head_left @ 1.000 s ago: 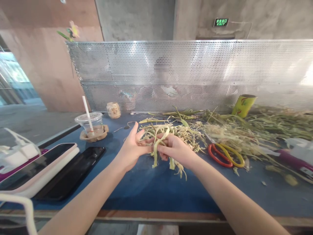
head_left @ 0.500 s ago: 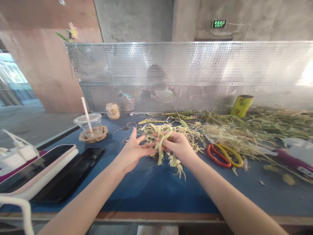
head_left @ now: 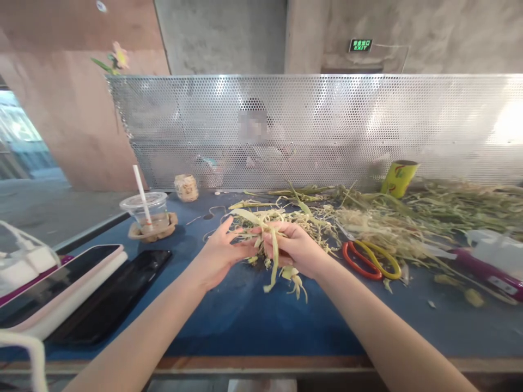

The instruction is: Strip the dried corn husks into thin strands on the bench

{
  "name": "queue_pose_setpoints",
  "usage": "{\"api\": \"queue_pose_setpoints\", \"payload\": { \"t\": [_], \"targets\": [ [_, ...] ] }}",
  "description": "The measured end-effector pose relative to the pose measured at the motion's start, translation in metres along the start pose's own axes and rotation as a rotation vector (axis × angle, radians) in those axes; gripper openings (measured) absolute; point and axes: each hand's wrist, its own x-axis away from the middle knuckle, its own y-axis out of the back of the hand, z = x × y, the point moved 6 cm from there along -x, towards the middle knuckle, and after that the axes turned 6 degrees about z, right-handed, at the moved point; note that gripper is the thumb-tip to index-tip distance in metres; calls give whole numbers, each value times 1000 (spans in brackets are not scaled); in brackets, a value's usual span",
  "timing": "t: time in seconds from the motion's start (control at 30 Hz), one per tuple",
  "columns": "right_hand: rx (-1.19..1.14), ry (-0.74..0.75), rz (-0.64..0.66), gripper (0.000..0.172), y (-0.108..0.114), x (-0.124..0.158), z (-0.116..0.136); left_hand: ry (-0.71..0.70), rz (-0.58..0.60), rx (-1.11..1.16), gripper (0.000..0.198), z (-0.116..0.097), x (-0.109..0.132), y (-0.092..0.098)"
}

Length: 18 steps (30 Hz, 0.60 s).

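Note:
My right hand [head_left: 301,248] is closed in a pinch on a pale green plant strip [head_left: 275,265], a flat, dried-looking leaf. The strip is folded over, and its loose end hangs down in front of the fingers. My left hand [head_left: 216,260] comes in from the other side, its thumb and fingertips closing on the same strip near the crossing. Part of the grip is hidden behind the fingers. Just behind both hands lies a heap of curly plant bits [head_left: 318,224]. A frayed pale piece [head_left: 295,276] hangs below my right hand.
Scissors [head_left: 371,267] with red and yellow handles lie on the right, near a heap of dried stalks [head_left: 457,209] and a yellow-green can [head_left: 399,178]. At left are a plastic cup [head_left: 143,204] with a straw and phones [head_left: 114,296]. A perforated metal screen [head_left: 327,125] closes the back.
The strip's loop above the fingers has been laid down to the left, and its hanging end has dropped lower. The left fingers have drawn in closer around it.

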Motion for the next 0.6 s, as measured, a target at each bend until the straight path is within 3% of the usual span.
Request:
{"api": "queue_pose_setpoints", "payload": {
  "t": [0.13,0.3,0.47,0.6],
  "targets": [
    [72,67,-139,26,10,-1,6,116,2,-82,111,4,1,0],
    [159,31,-209,26,14,-1,5,130,3,-65,95,3,1,0],
    [29,10,-122,25,12,-2,1,198,53,-27,89,8,1,-4],
    [-96,30,-34,22,8,-2,1,153,88,-37,89,4,-2,-2]
  ]
}}
